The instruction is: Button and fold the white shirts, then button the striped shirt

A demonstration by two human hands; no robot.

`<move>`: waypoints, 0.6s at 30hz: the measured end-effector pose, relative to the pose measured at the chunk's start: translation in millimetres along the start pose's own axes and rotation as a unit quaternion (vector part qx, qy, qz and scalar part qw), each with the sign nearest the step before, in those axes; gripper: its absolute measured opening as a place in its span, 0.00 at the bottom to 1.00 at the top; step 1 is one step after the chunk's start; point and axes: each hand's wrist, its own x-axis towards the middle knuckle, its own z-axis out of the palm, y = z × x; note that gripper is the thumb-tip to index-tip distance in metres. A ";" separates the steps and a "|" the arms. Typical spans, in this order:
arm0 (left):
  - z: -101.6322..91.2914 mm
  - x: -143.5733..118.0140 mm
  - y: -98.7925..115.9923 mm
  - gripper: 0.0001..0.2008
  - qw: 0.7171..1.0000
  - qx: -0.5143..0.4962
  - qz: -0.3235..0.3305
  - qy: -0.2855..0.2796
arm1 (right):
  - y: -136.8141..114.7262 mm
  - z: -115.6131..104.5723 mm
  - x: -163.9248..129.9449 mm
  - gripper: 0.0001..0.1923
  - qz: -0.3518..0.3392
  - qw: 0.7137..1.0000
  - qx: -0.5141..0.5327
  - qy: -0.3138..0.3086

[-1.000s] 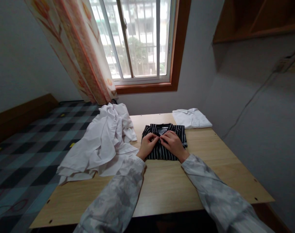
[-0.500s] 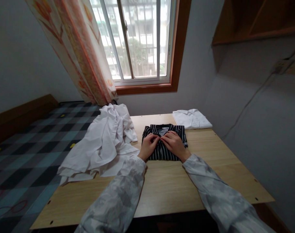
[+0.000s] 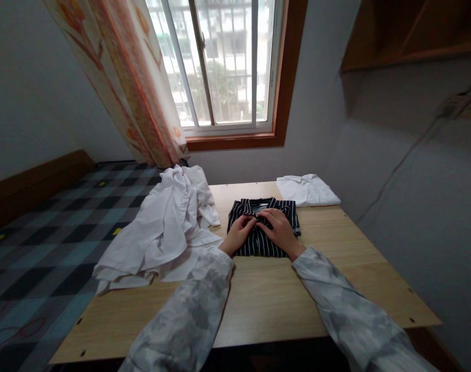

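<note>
- The folded striped shirt lies flat near the middle of the desk, its collar toward twelve o'clock
- The left hand rests on the shirt's nine o'clock half, fingers curled and pinching the cloth just below the collar
- The right hand lies on the three o'clock half, fingers drawn together on the same spot, so both hands meet at the shirt's front placket
- Compared with a second ago the hands have crept a little toward twelve o'clock, closer under the collar; the shirt itself has not shifted on the desk. By my reading, the work stays at the neck of the shirt, a small tidying and not a new fold
- At nine o'clock from the shirt a loose heap of white clothes spills over the desk edge toward the checked bed
- At one o'clock a folded white shirt sits apart from the striped one
- Beyond are the window and a flowered curtain
- What the fingertips pinch, button or bare cloth, is too small to tell; the shirt's middle is hidden under both hands
</note>
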 end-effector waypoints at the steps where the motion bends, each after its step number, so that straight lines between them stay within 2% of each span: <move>1: -0.1 -0.2 0.7 0.26 1.000 0.001 -0.002 -0.001 | 1.1 0.3 0.1 0.11 0.002 1.000 0.004 0.000; 6: -2.2 -1.1 5.4 0.26 1.000 0.014 -0.016 -0.005 | 5.5 2.1 -0.2 0.05 0.030 0.999 0.025 0.006; 10: -4.4 -0.2 4.3 0.26 0.999 0.019 -0.022 -0.013 | 7.5 3.2 -0.9 0.09 0.029 0.998 0.049 -0.002; 14: -4.2 0.5 2.0 0.27 1.000 0.012 0.003 -0.023 | 8.9 3.8 -1.8 0.06 0.026 0.999 0.042 -0.016; 18: -1.2 -2.2 4.7 0.19 0.998 0.033 0.040 -0.017 | 11.6 5.7 -2.8 0.02 0.038 0.998 0.047 -0.008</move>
